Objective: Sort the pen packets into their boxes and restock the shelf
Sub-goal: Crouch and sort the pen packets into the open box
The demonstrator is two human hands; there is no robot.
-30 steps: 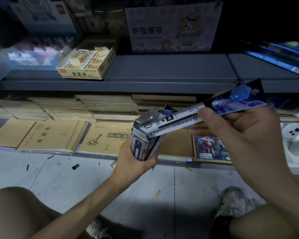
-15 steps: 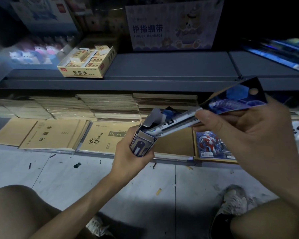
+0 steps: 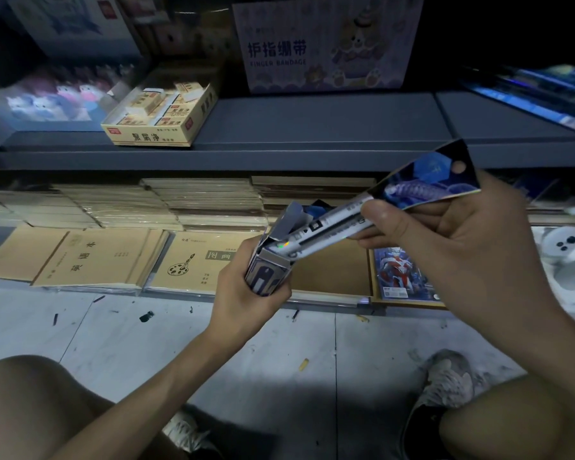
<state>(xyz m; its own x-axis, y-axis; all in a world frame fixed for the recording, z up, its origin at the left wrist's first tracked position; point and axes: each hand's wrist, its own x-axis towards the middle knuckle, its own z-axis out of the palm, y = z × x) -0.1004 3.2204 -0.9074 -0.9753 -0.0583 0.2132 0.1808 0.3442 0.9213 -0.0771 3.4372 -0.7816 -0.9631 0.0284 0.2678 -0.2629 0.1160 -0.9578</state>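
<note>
Gripping the box (image 3: 269, 272) above the floor, the left hand (image 3: 246, 295) steadies it; the right hand (image 3: 445, 234) pinches the packet (image 3: 362, 215), half inside. Its corner may catch the flap (image 3: 287, 220) and bend.

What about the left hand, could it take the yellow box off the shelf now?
Probably not yet: the left hand grips the pen box, so it is full. The way up to the yellow box looks free, though.

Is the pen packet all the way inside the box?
No, most of the pen packet sticks out of the box, pinched by the right hand.
</note>
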